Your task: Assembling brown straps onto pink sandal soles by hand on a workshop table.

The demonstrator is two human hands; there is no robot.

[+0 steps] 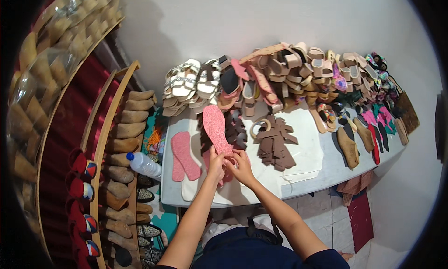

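Observation:
A speckled pink insole [215,125] is raised over the table, toe end pointing away from me. My left hand [216,166] grips its heel end from the left, thumb lying along it. My right hand [240,168] pinches the same end from the right, its fingertips close to the left thumb. Two or more similar pink insoles [188,155] lie overlapping on the table to the left. Beneath and behind the held insole are dark brown cut pieces [236,130], partly hidden. More brown strap pieces [277,145] are heaped to the right, with a tape roll [256,130] against them.
White sheets [305,150] cover part of the table [305,187]. Piled sandals [184,84] line its back edge. Wooden shoe lasts [347,146] stand at the right. On my left are shelves of lasts [128,130], red shoes [77,185] and a plastic bottle [145,166].

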